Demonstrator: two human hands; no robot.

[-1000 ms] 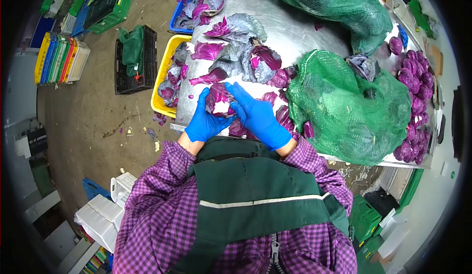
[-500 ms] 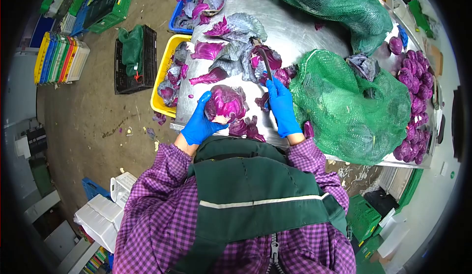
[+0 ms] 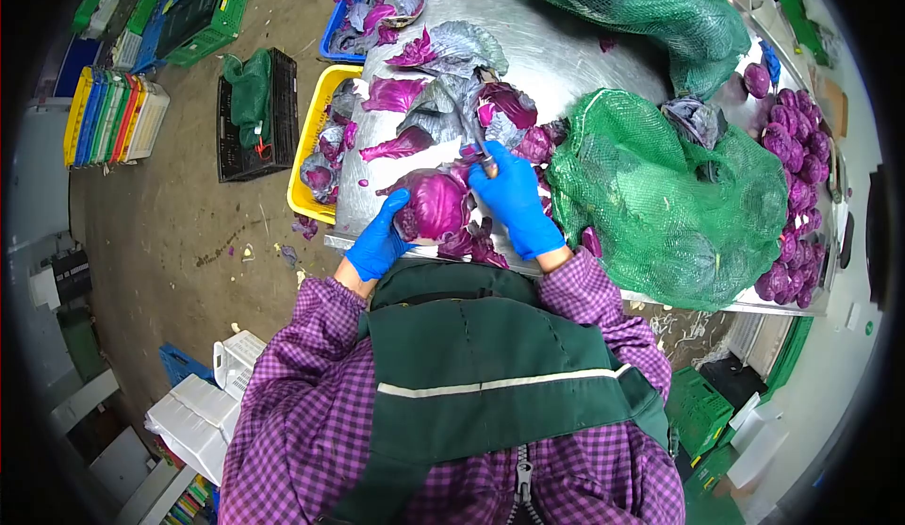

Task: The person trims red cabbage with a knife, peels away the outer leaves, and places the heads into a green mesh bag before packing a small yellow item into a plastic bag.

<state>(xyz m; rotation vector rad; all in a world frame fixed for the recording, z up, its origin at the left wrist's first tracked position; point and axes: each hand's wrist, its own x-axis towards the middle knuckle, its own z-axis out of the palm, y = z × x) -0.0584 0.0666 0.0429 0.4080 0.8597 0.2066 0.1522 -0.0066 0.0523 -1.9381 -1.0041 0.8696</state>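
A red cabbage (image 3: 436, 206) rests near the front edge of the metal table, its glossy purple side showing. My left hand (image 3: 379, 237), in a blue glove, grips it from the left. In my gloved right hand (image 3: 515, 195) is a knife (image 3: 474, 134), its handle in my closed fingers and its blade pointing away from me. That hand is close beside the cabbage on the right. Loose outer leaves (image 3: 401, 143) lie beyond the cabbage, and torn purple pieces (image 3: 476, 245) lie just in front of it.
Left of the table stand a yellow crate (image 3: 298, 186) and a blue crate (image 3: 330, 40) with leaf scraps. A green net sack (image 3: 660, 205) lies to the right, another net sack (image 3: 641, 16) farther back. Peeled cabbages (image 3: 797, 167) are piled at the far right.
My right hand has moved left, bringing the knife close to the cabbage. The cabbage has turned, now showing a smoother, rounder side. My left hand stays on it.
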